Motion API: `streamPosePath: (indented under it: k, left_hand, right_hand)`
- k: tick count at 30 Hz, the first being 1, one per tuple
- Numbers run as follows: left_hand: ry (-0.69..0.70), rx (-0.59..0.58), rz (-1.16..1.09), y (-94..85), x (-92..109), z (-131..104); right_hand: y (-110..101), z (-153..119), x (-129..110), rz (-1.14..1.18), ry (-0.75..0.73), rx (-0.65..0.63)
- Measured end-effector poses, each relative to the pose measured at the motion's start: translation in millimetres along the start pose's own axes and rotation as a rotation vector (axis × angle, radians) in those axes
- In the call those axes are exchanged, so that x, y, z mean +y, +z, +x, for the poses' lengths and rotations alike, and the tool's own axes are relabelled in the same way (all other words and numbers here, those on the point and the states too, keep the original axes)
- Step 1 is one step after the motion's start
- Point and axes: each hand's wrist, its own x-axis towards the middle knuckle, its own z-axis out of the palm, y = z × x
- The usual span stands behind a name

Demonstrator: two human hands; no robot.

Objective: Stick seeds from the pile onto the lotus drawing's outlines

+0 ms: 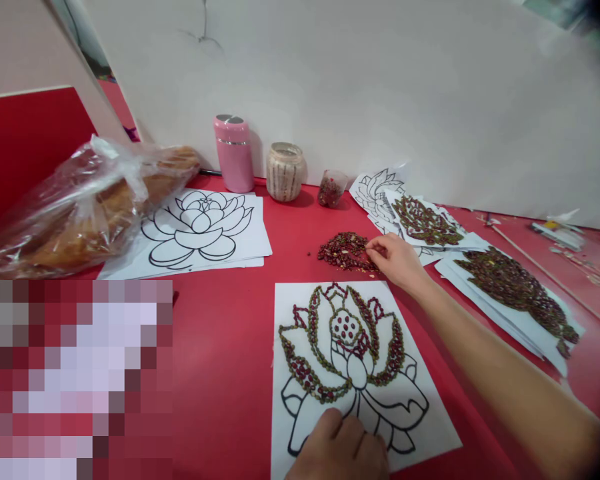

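Observation:
My right hand [390, 257] reaches to the right edge of a loose pile of dark red beans [344, 251]. Its thumb and fingers pinch together there; anything between them is too small to make out. Near me lies a white sheet with a lotus outline [435, 430]. Red and green beans line its upper petals and dot its seed pod, while the lower petals show bare black lines. My left hand [343, 448] rests on the sheet's lower edge, fingers curled under; its fingertips are hidden.
Plain lotus printouts [205, 230] lie left, beside a plastic-wrapped brown bundle [105, 213]. A pink flask [234, 157], a jar [285, 172] and a small cup of beans [332, 189] stand along the white board. Bean-covered sheets [517, 287] are stacked right. The lower left is pixelated.

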Motion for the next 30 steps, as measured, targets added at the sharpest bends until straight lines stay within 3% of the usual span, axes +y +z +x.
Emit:
streamPosePath:
  k: [9,14,21,27,30]
  left_hand:
    - [-0.008,-0.004,-0.016,-0.3,0.2,-1.0]
    - [0.012,-0.099,-0.09,-6.9,-0.8,-1.7]
    - [0.051,-0.155,-0.132,-10.5,-2.6,-3.7]
    - [0.049,-0.163,-0.117,-9.7,-2.1,-4.8]
    - [0.018,-0.151,-0.109,-8.1,-0.8,-4.4]
  right_hand:
    - [5.0,16.0,-5.7,-0.111,-0.009,-0.088]
    - [2.5,20.5,-14.2,-0.164,0.021,-0.134]
    - [2.8,19.6,-22.2,-0.158,0.071,-0.096]
    - [-18.3,-13.0,-40.1,-0.029,0.019,0.01]
    - [-31.5,-47.8,-63.7,0.23,-0.18,-0.045]
